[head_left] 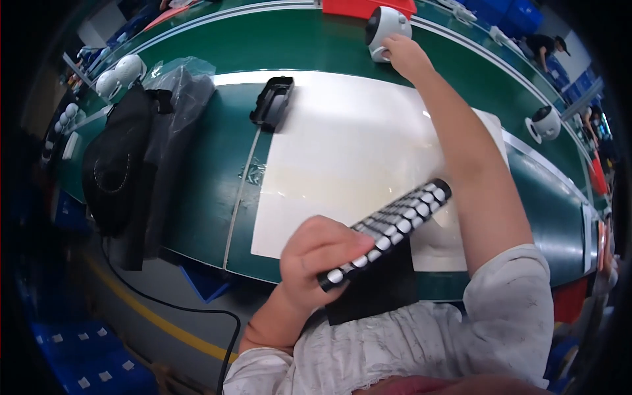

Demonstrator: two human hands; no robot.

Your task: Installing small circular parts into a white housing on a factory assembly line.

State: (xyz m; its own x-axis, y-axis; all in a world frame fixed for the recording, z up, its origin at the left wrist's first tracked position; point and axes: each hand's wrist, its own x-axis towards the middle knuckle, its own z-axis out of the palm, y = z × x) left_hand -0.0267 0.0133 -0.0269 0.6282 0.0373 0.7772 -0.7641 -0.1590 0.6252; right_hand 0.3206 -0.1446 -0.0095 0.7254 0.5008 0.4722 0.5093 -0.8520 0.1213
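Note:
My left hand (308, 263) grips one end of a curled black sheet covered in rows of white round stickers (401, 222), held over the near edge of the table. My right arm is stretched far forward across the table. At its end, my right hand (407, 59) has its fingers closed on the lower part of a white security camera (394, 25) with a dark round front, standing on the green conveyor belt (289, 45). Below both hands lies a white mat (349, 145). A black plastic holder (272, 104) rests at the mat's far left corner.
On the left, a black padded bag-like thing (115, 164) lies against dark clear plastic wrapping (181, 125). White rounded units (120, 76) stand behind it. Another white camera (545, 124) sits to the right on the belt. Beyond the belt is a red bin (355, 6). Other people work farther off.

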